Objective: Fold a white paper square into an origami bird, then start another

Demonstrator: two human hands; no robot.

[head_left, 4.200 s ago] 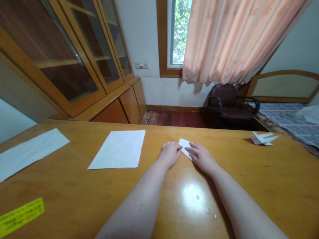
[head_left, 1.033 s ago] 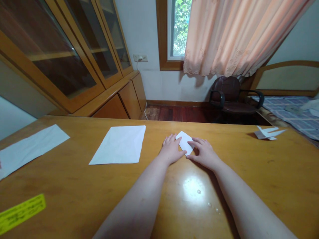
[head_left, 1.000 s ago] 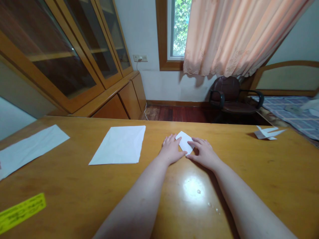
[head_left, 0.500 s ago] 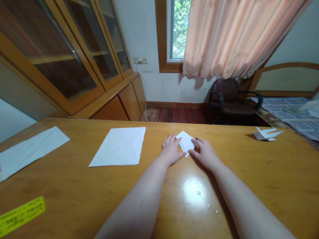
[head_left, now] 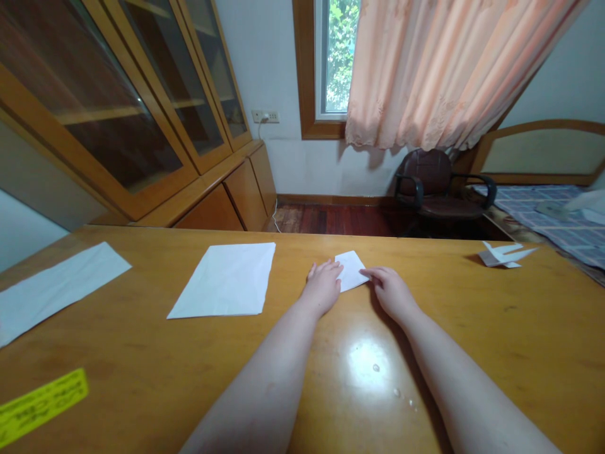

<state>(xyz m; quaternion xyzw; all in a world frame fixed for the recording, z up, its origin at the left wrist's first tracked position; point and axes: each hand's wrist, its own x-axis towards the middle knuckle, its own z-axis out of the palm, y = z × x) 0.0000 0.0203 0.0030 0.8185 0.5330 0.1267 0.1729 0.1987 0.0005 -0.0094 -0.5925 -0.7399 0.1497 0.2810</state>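
A small folded piece of white paper [head_left: 351, 270] lies on the wooden desk between my hands. My left hand [head_left: 325, 282] rests flat over its left side, fingers stretched out and covering that edge. At the paper's right corner, my right hand [head_left: 386, 285] has its fingers drawn together in a pinch, index finger foremost. The thumb of that hand is mostly hidden. A folded white paper shape with pointed flaps [head_left: 505, 253] stands farther right on the desk.
Left of my hands lie a white paper sheet [head_left: 224, 280] and a long paper strip [head_left: 61, 290]. A yellow label [head_left: 42, 407] is at the near left of the desk [head_left: 142, 372]. Beyond the far edge are a chair [head_left: 430, 183] and a cabinet [head_left: 212, 208].
The folded paper has turned, its lower point swinging away from me. My left hand now lies flat over its left side; my right fingers have drawn together at the right corner.
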